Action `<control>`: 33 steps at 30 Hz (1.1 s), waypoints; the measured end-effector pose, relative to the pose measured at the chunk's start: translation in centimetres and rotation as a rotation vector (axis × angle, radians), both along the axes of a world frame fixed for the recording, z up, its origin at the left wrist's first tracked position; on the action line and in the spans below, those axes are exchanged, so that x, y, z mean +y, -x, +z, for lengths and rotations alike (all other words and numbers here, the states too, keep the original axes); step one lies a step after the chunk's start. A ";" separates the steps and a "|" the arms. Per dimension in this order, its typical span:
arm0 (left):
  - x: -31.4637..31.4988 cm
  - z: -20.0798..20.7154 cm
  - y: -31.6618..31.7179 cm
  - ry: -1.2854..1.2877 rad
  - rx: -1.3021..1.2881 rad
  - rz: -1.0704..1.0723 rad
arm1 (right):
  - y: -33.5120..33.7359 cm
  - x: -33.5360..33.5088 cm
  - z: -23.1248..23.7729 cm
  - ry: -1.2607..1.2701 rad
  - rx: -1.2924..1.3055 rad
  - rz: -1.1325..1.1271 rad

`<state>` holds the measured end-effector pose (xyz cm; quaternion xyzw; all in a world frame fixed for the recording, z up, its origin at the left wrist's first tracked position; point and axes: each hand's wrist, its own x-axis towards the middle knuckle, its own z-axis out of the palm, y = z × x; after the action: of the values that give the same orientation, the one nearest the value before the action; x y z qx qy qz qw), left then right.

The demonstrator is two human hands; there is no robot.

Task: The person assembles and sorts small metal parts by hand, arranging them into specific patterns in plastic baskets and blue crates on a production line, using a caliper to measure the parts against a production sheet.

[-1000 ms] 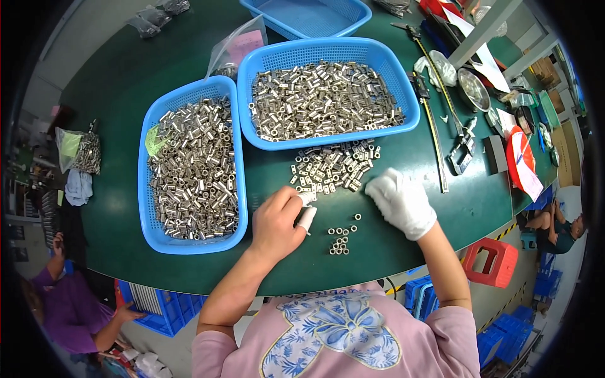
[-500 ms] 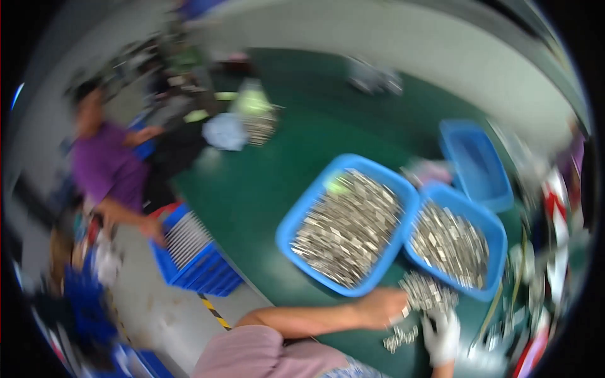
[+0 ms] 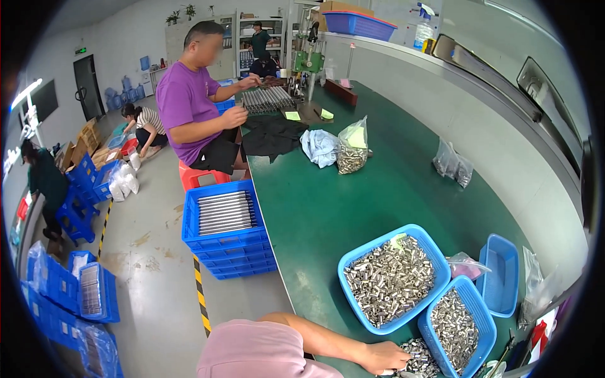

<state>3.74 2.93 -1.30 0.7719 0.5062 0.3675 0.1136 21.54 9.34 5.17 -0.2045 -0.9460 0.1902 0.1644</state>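
Observation:
My left hand [image 3: 384, 357] reaches in along the table's near edge, its fingers curled down at a pile of small silvery metal sleeves [image 3: 421, 356]. What lies between the fingertips is hidden. My right hand is out of the picture. Just beyond the pile stands a large blue plastic basket [image 3: 344, 277], filled with short silvery tube-like pieces [image 3: 391, 277] and a yellow-green slip. A smaller blue basket [image 3: 489, 329] of similar metal pieces [image 3: 452, 331] stands beside it, right of the pile.
Behind the smaller basket are another blue basket [image 3: 501, 277] and a pink bag [image 3: 465, 266]. Clear bags of parts [image 3: 353, 154] lie farther along the green table [image 3: 302, 220]. Stacked blue crates [image 3: 230, 249] hold metal rods at the left, near a seated co-worker in purple [image 3: 184, 104].
The view has swung up and left, so the baskets and pile now sit lower. My gloved right hand has dropped out of the picture; my left hand stays at the pile.

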 end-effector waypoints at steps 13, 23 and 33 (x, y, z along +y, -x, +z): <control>0.1 0.7 0.7 0.112 -0.066 -0.075 | 0.6 -1.0 -1.5 -0.094 0.169 -0.099; 0.0 -0.3 0.2 0.114 -0.139 -0.130 | 0.3 -2.1 -1.1 -0.073 0.139 -0.113; -0.8 1.0 2.0 0.128 -0.149 -0.035 | 1.3 -3.3 -1.3 0.015 0.057 -0.307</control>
<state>1.75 2.10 -0.33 0.7423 0.5052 0.3888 0.2066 20.25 6.09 3.84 -0.3426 -0.8971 0.1756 0.2170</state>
